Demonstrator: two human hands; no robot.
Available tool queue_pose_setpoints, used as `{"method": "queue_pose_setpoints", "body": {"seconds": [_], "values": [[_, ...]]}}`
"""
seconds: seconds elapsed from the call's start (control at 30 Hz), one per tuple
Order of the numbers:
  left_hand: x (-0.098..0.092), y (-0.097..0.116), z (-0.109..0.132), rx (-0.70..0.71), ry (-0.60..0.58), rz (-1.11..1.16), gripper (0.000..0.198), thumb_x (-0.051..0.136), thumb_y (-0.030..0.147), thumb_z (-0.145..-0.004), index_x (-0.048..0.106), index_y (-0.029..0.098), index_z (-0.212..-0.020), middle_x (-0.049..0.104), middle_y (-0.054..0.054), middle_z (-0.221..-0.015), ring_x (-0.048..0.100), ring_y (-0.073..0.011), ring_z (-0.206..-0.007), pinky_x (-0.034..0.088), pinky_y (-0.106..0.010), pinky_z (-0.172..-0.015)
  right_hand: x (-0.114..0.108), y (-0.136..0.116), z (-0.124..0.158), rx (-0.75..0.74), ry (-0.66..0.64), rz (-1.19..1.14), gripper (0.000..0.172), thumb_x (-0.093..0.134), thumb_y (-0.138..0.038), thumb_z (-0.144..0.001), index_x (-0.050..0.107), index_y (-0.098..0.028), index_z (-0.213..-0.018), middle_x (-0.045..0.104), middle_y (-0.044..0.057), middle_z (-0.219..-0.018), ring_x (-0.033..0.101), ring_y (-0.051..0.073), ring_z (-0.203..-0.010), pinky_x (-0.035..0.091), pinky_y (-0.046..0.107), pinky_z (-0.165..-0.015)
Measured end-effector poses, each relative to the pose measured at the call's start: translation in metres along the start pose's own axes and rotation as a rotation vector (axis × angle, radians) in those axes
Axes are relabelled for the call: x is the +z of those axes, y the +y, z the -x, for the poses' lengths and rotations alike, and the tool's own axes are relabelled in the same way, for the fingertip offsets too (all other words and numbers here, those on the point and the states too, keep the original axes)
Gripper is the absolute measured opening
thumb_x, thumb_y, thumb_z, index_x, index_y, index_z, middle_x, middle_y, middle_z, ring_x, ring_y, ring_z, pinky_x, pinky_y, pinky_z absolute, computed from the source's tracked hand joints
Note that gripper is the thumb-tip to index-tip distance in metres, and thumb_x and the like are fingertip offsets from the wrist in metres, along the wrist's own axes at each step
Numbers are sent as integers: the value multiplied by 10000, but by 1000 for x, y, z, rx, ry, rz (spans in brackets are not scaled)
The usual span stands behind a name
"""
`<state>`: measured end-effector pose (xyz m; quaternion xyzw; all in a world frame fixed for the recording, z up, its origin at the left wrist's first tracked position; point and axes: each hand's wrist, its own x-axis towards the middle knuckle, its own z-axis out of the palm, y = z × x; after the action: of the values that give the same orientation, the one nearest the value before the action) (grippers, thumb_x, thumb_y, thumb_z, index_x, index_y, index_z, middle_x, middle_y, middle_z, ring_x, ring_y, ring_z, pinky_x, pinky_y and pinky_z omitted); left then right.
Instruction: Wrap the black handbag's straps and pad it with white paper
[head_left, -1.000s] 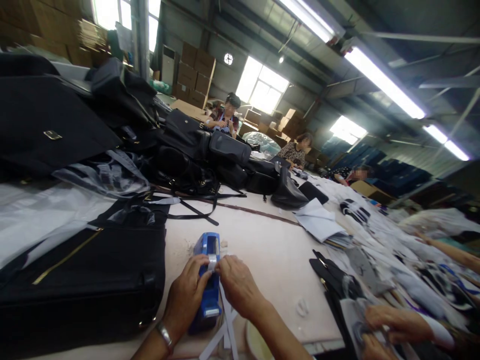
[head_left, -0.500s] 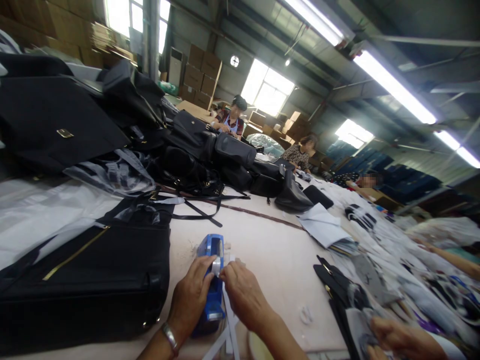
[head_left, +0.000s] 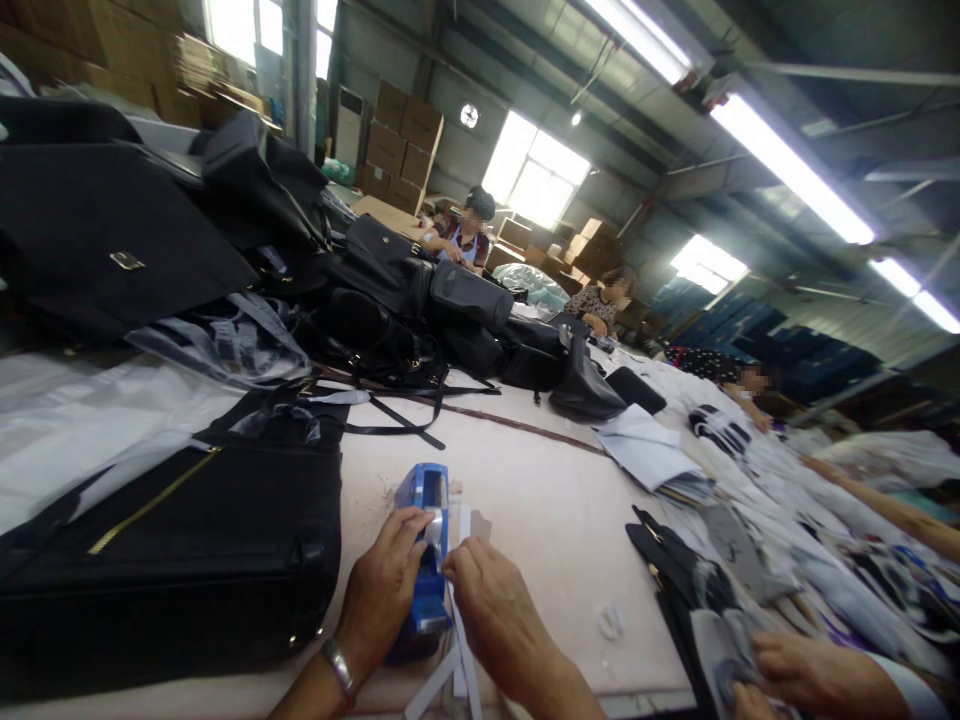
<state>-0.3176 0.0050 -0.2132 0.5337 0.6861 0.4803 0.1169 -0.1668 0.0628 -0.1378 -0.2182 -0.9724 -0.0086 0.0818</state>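
- Roll (head_left: 433, 530): inside the blue dispenser (head_left: 430, 612), on the bench (head_left: 555, 500), a little right of the black bag (head_left: 187, 560).
- Left hand (head_left: 384, 572): grip closed around the roll's left side, thumb and fingers. Best kept firm, to stop any spinning.
- Right hand (head_left: 491, 600): grip narrow, fingertips drawn together at the roll's right edge; whether holding anything, too small to make out.
- Seemingly fine fingertip work at the roll; better to pick lightly than to tug.
- Dispenser likely to slide or tip under a sideways pull; better to work along its length.
- Counted: one roll, one dispenser, one bracelet (head_left: 337, 668).
- White strips (head_left: 469, 665): at least three, crossed just beside the dispenser, partly behind the right hand; best kept clear.
- Curled scrap (head_left: 610, 622): one, well apart to the right.
- Gold zip (head_left: 154, 500): one, on the near bag.
- Co-workers (head_left: 457, 245): three farther off, plus two hands (head_left: 817, 668) at lower right.
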Motion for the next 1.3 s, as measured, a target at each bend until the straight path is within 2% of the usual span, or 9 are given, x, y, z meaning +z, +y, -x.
{"method": "queue_pose_setpoints", "body": {"seconds": [0.2,0.37,0.53,0.7,0.87,1.07,1.3], "values": [[-6,3,3,6,-16,46,308,388,190,-959,598,229,-1181,604,-74,-1250,618,-203,-1145,508,-363,-1018,3,-12,13,1,88,45,155,456,-65,-929,533,-190,-880,567,34,-785,519,209,-712,405,340,-624],[-12,6,7,-9,-47,84,321,387,197,-961,602,243,-1196,585,-74,-1272,622,-203,-1134,509,-365,-1018,-3,-21,16,-8,92,71,180,436,-46,-922,533,-184,-859,556,43,-768,504,216,-694,403,343,-622],[-20,7,17,9,-115,120,348,369,191,-969,589,273,-1226,541,-73,-1315,607,-194,-1151,510,-340,-1007,-6,-28,19,-41,98,79,206,390,-32,-914,537,-170,-874,546,53,-757,488,223,-680,390,350,-616],[-25,9,26,25,-201,164,372,352,145,-957,588,279,-1212,517,-79,-1332,649,-172,-1055,543,-292,-933,-1,-34,26,-29,139,98,199,390,-51,-917,529,-179,-856,545,52,-736,474,219,-655,351,354,-595],[-29,9,31,55,-228,170,387,408,113,-911,586,296,-1202,514,-75,-1340,642,-184,-1069,545,-290,-926,0,-38,29,-30,200,125,204,372,-69,-932,522,-185,-856,537,45,-704,463,212,-625,317,349,-569],[-29,8,33,46,-258,182,335,448,176,-919,575,297,-1205,492,-80,-1353,625,-195,-1108,524,-304,-968,7,-36,33,-21,173,118,183,399,-58,-911,527,-182,-869,539,50,-722,464,223,-644,330,359,-587],[-27,7,34,22,-278,201,306,409,213,-956,565,298,-1206,486,-80,-1347,602,-189,-1146,497,-306,-1006,13,-29,42,-28,133,102,166,421,-55,-901,535,-175,-918,549,54,-764,474,225,-675,348,360,-622]]}}
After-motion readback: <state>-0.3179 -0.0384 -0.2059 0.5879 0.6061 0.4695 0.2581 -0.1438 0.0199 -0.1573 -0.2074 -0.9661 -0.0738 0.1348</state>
